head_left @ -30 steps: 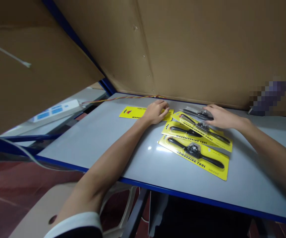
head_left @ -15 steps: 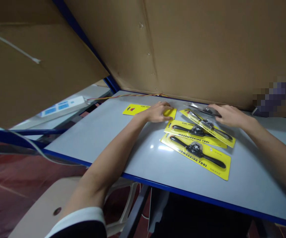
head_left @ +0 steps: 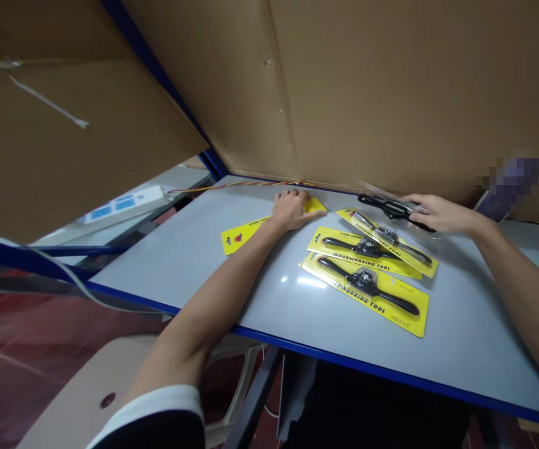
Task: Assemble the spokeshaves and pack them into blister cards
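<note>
Cardboard walls close off the back and left of the grey table (head_left: pixel 260 299) I am sitting at, its near edge trimmed in blue. Toward the far right of that table my right hand (head_left: pixel 437 214) is closed around one end of a black two-handled tool (head_left: pixel 388 207), which sits in a clear plastic shell and is lifted off the surface, tilted a little, just above the farthest of the yellow packs. My left hand (head_left: pixel 291 209) lies palm down with fingers loosely spread on a bare yellow card (head_left: pixel 250 228) (no tool on it that I can see), pressing its far end flat against the table; the card runs out to the left from under my wrist. Between my two hands three finished yellow packs (head_left: pixel 365 280) lie in a loose fan, each holding the same black tool under plastic, the nearest one printed with the words WOODWORKING TOOL, and the far two overlapping at their right ends. Behind my left hand a twisted red and yellow wire (head_left: pixel 245 184) runs along the foot of the back wall. Off the left edge of the table, well apart from everything else, a white power strip (head_left: pixel 122 204) lies on a lower surface.
</note>
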A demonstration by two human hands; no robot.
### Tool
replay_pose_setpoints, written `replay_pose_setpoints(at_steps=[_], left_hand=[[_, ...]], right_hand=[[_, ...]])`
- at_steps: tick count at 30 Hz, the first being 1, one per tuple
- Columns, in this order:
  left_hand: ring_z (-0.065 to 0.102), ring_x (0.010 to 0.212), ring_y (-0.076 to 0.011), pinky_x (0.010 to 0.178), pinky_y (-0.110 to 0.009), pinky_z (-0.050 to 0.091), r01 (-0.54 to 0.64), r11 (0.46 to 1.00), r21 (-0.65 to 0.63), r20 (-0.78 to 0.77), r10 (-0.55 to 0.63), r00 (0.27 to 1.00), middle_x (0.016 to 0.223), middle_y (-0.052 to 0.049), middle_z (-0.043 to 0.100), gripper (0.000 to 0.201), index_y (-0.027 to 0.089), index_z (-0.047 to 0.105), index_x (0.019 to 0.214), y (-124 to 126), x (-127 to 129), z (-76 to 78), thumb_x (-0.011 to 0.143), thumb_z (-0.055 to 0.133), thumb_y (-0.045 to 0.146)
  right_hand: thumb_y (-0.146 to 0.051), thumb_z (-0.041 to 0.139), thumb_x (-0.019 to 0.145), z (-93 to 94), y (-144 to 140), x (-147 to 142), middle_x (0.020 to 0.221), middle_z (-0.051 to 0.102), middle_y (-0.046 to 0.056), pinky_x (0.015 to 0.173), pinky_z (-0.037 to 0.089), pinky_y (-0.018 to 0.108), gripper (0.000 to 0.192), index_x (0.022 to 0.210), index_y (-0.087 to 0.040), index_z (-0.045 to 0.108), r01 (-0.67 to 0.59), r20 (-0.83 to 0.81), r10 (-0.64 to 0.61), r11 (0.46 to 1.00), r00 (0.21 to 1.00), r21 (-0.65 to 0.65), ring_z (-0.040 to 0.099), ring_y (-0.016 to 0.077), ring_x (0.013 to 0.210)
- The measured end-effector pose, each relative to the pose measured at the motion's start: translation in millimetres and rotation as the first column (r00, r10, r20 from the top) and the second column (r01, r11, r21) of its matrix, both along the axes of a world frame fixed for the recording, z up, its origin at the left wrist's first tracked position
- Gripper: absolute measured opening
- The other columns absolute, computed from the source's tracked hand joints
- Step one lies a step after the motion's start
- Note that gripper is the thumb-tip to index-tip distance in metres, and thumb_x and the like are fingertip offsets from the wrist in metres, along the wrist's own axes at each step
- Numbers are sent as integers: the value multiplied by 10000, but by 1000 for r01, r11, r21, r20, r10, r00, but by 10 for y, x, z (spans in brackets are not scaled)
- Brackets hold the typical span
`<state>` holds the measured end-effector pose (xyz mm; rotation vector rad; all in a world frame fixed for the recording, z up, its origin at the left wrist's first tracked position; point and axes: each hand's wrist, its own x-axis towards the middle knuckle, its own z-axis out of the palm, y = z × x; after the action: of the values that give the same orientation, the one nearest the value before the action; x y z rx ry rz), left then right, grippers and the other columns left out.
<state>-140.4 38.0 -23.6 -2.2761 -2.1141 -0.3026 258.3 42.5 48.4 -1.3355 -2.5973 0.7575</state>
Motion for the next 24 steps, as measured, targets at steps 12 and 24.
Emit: replay_pose_setpoints(at_steps=[12,24], left_hand=[[566,1270,-506,999,-613,491,-125,988,90,-8,126,992,1261,-309,675,767,98,635,1334,-12,63,1,955,397,721],[650,1204,-424,972,-525,500,7,991,132,-27,-3,1000,1334,-213,643,502,166,543,1408,-228,202,411,992,454,432]], right_hand=[[-636,726,817,-100,92,290,1097,823,79,889,605,533,763,1474,-255,651,114,-14,-115,992,993,-62,757,337,973],[-733,512,958,-212,91,47,1043,813,128,728,621,478,737,1486,-233,634,232,68,-227,970,971,-70,766,318,853]])
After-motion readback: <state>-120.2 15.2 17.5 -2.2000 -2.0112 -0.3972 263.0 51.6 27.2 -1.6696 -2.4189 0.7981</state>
